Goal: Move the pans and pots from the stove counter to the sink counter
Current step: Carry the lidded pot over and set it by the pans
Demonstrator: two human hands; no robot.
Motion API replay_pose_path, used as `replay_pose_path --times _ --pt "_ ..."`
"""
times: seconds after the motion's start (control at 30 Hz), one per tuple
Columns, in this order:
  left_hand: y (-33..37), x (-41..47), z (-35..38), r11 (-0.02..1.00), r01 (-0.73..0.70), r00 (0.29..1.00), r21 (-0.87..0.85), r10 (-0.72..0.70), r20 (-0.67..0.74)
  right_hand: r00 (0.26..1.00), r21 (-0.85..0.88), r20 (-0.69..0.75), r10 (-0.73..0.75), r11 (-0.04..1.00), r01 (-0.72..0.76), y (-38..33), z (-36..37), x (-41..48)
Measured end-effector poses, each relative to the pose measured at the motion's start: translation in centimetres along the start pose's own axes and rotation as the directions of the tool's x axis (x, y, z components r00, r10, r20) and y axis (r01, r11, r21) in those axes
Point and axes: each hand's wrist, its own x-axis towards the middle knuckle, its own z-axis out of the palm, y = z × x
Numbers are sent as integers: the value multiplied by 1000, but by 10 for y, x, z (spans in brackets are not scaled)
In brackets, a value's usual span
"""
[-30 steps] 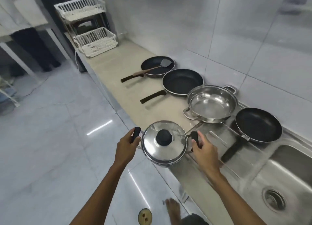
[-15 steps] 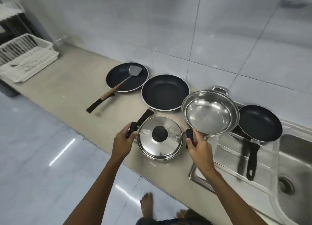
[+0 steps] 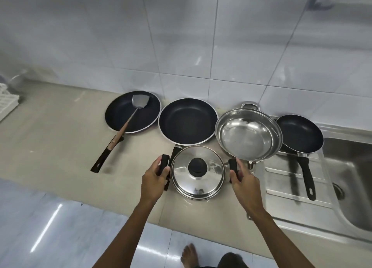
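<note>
A steel pot with a lid and black knob sits near the front edge of the beige counter. My left hand grips its left black handle and my right hand grips its right one. Behind it stand a black frying pan and a shiny steel two-handled pan. At the left, another black pan holds a metal spatula. A smaller black pan rests on the sink's drainboard.
The steel sink basin lies at the right edge. A white dish rack shows at the far left. White tiled wall runs behind the counter. My bare foot stands on the glossy floor below.
The pot has come in from over the floor to the counter in front of the pans. The view has swung to face the wall squarely. Both hands still grip the handles.
</note>
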Motion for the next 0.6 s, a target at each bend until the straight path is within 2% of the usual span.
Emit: replay_pose_path --times 0.2,0.43,0.6 --pt "-5 3 1 1000 15 1000 -27 -14 28 999 -5 -37 -12 1000 12 2 7 -3" --pt "-9 -3 6 999 8 1000 -39 -8 -24 998 -15 -48 -47 999 46 4 8 -5" --pt "-9 -37 14 996 7 995 86 1 -95 998 -5 27 -53 999 53 8 -5 -17"
